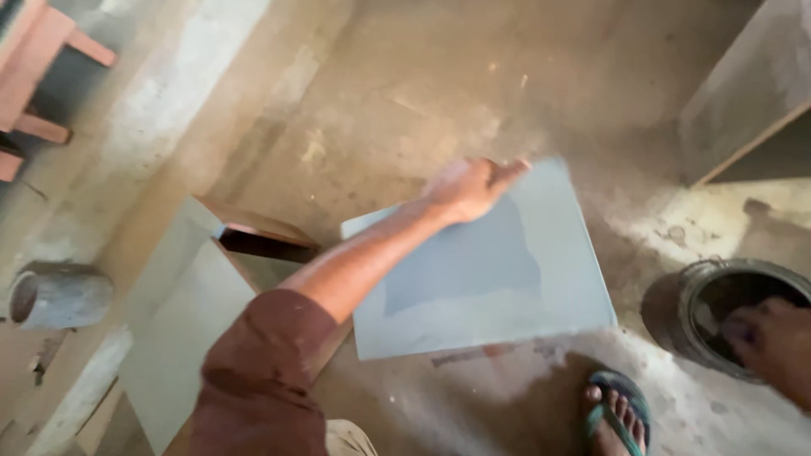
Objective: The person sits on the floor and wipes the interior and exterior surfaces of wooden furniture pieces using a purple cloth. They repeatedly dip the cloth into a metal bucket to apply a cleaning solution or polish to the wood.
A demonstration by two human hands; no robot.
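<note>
Grey panel [507, 279]: centre frame, tilted off floor, far edge in left hand [467, 187] grip. Right hand [773, 338], 4 o'clock, at paint tin [718, 295], grip unclear. Risk: one-handed hold may slip.

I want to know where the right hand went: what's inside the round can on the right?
The right hand reaches into the can. Its inside is dark; a shiny patch shows near the rim. What the fingers hold or touch is hidden, and the can's contents cannot be told.

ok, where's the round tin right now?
Head view, lower right: the round tin sits on the floor beside the grey panel, with the right hand at its opening.
</note>
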